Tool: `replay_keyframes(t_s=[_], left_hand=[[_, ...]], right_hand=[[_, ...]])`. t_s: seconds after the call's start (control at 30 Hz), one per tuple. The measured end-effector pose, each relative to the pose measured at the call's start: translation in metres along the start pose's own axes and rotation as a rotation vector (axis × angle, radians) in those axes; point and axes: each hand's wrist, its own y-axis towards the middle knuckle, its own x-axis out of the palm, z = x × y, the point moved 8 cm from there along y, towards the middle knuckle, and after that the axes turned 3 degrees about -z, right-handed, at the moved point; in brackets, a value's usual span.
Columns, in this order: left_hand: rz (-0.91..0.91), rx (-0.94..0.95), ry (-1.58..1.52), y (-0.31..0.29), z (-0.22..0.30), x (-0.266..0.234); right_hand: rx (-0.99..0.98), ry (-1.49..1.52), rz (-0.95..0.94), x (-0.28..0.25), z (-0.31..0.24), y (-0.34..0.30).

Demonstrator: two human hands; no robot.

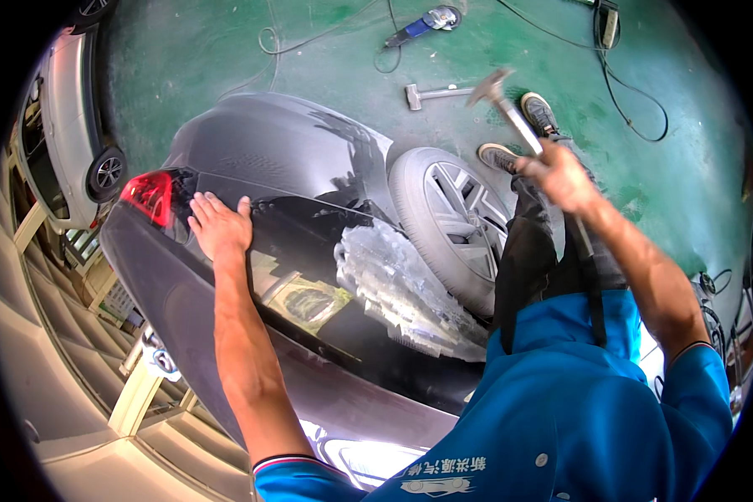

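My left hand lies flat on the dark grey car's rear side panel, just beside the red tail light. Its fingers are stretched out. My right hand is wrapped round the handle of a hammer, held up in the air to the right of the wheel. The hammer's head points away from me and is slightly blurred. Between my left hand and the wheel, the panel has a bare, sanded whitish patch. The hammer is apart from the car.
A second hammer lies on the green floor beyond the wheel. Farther off is a blue angle grinder with its cord. Cables loop across the floor at the upper right. Another car stands at the far left. My shoes are near the wheel.
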Motion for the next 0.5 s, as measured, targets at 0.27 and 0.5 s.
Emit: replay_keyframes(t_s=[0.27, 0.5], left_hand=[[-0.057, 0.367, -0.031, -0.089, 0.113, 0.008], [-0.204, 0.616, -0.142, -0.213, 0.168, 0.032]], right_hand=[[0.091, 0.127, 0.171, -0.061, 0.013, 0.011], [0.027, 0.141, 0.006, -0.008, -0.020, 0.014]])
